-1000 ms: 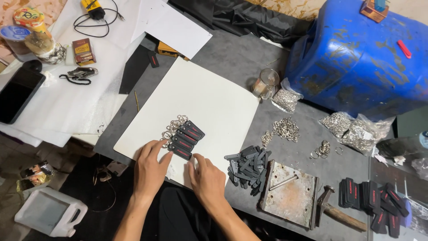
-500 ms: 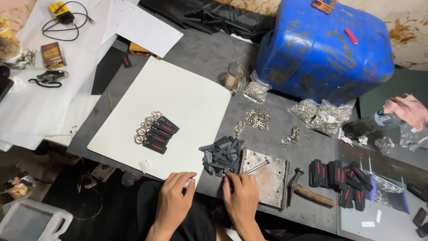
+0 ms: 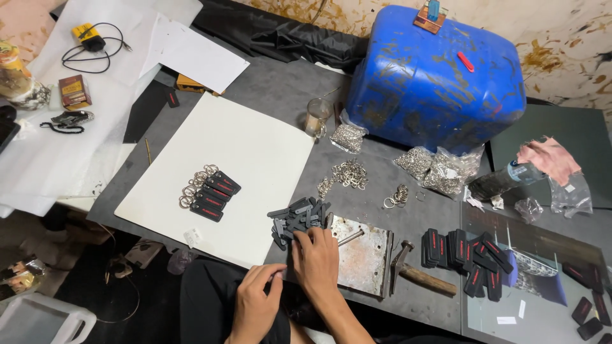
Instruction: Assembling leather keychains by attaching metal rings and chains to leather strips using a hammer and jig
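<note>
Currently your right hand (image 3: 317, 255) rests fingertips-down, uncurled, on the near edge of the black strip pile (image 3: 298, 220); your left hand (image 3: 255, 299), loosely curled, holds nothing visible.

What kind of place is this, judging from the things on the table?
Probably a small handcraft workbench for assembling key fobs. Finished black fobs with rings lie in a row on a white board, bags of metal rings sit nearby, and a hammer lies beside a rusty metal plate.

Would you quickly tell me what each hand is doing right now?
Left hand: curled, grip cannot be told.
Right hand: open, fingers on the pile of black strips.
</note>
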